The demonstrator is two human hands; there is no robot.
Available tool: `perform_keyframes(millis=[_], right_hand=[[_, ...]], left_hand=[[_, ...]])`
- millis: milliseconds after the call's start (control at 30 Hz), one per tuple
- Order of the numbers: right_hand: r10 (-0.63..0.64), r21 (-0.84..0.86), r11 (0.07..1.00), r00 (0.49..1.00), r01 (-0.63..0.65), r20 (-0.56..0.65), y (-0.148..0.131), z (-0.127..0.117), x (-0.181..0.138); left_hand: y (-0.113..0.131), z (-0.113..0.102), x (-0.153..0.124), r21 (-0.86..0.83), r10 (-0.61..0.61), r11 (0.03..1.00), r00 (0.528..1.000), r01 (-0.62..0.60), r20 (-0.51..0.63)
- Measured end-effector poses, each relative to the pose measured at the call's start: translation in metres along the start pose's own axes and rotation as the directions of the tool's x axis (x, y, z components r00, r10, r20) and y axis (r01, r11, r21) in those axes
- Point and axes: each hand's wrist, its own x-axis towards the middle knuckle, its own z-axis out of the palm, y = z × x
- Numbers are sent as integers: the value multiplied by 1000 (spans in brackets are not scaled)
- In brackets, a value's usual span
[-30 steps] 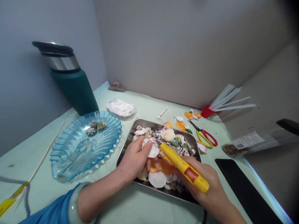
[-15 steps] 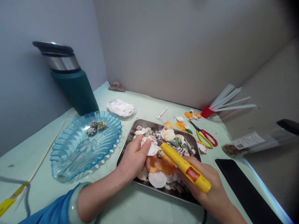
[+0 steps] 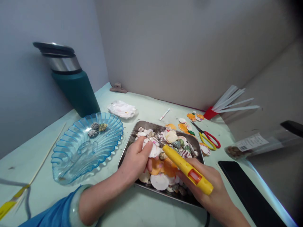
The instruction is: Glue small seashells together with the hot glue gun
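My left hand (image 3: 136, 154) pinches a white scallop shell (image 3: 154, 148) with pinkish marks between thumb and fingers, over the metal tray. My right hand (image 3: 213, 186) is wrapped round a yellow glue gun (image 3: 183, 164) with a reddish window on top. Its narrow tip points at the right edge of the held shell; whether they touch I cannot tell. Beneath both hands the metal tray (image 3: 121, 159) is heaped with white, orange and striped shells and small snail shells. A black cord (image 3: 207, 219) shows below my right wrist.
To the left are a blue clear shell-shaped dish (image 3: 71, 142) with small stones and a green bottle (image 3: 73, 88). Right of the tray lie scissors (image 3: 209, 140), glued shell pieces (image 3: 183, 127), a red cup (image 3: 209, 113) of translucent sticks and a black slab (image 3: 246, 189).
Almost nothing differs. The glue gun's rear end has shifted very slightly left; my left hand keeps its hold on the shell.
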Motion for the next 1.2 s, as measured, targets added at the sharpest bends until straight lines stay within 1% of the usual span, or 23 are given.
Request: perform_keyframes(millis=[333, 667, 867, 1133, 1200], right_hand=[[-18, 3, 1000, 1000, 18, -12, -1, 0, 0], [-14, 12, 1000, 1000, 14, 2, 0, 0, -1], [-24, 23, 999, 1000, 24, -3, 0, 0, 0], [-8, 21, 1000, 1000, 8, 11, 1, 0, 0], [-9, 28, 1000, 1000, 9, 12, 1, 0, 0]], left_hand=[[2, 1, 0, 69, -17, 998, 999, 14, 40], [0, 1, -1, 72, -26, 997, 998, 22, 60], [0, 2, -1, 24, -56, 998, 992, 54, 110], [-1, 2, -1, 56, -36, 998, 994, 30, 100], [-3, 3, 0, 53, -45, 998, 993, 39, 107]])
